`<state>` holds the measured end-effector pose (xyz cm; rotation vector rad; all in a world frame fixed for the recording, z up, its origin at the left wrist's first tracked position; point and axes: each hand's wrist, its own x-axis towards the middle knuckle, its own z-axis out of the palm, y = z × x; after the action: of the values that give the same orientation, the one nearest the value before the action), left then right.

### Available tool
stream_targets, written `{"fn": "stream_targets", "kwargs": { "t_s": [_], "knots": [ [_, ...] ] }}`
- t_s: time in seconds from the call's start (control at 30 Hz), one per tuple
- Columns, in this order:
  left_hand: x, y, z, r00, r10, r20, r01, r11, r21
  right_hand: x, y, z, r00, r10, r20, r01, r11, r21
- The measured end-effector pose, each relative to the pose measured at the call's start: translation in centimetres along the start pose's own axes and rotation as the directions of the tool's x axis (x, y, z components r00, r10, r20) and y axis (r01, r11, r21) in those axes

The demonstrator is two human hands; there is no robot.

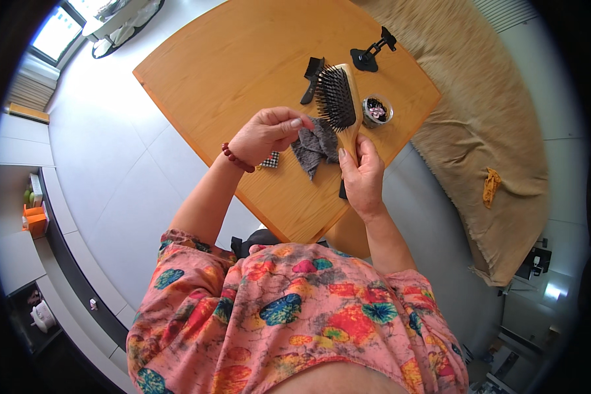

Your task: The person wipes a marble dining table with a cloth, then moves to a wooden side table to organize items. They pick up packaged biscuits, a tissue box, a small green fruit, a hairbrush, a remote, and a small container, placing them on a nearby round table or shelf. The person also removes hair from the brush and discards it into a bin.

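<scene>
My right hand (363,177) grips the wooden handle of a paddle hairbrush (342,101), its black bristles turned to the left. To the left of the bristles is my left hand (273,133), thumb and forefinger close together; whether something thin is between them cannot be seen. A red bead bracelet circles that wrist. Under and between the hands, a grey cloth (315,147) lies crumpled on the wooden table (216,74). Behind the brush lies a black comb (312,79). A clear round tub (377,111) with dark bands and a pink item stands right of the brush.
A black stand (369,55) is near the table's far right edge. A small checkered item (271,159) lies beside my left wrist, and a dark object (343,190) is partly hidden by my right hand. A tan-covered surface (512,157) with an orange cloth (491,187) is at the right.
</scene>
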<state>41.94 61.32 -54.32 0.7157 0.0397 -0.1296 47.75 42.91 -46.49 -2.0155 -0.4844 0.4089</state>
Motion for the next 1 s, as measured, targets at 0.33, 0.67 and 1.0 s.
{"fn": "stream_targets", "kwargs": {
  "t_s": [0.33,0.67,1.0],
  "knots": [
    [-3.3,1.2,-1.9,0.907,0.258,-0.332,-0.333,0.923,-0.194,-0.3,0.9,0.2,0.998,-0.003,0.055,0.006,0.999,-0.054],
    [-5.7,1.1,-4.0,0.718,0.357,-0.598,-0.557,0.810,-0.185,2.1,-0.1,0.6,0.980,-0.161,0.114,0.184,0.954,-0.236],
    [-4.0,0.3,-1.8,0.809,0.207,-0.550,-0.359,0.915,-0.183,3.1,-0.8,1.0,0.951,-0.288,0.110,0.309,0.890,-0.334]
  ]
}}
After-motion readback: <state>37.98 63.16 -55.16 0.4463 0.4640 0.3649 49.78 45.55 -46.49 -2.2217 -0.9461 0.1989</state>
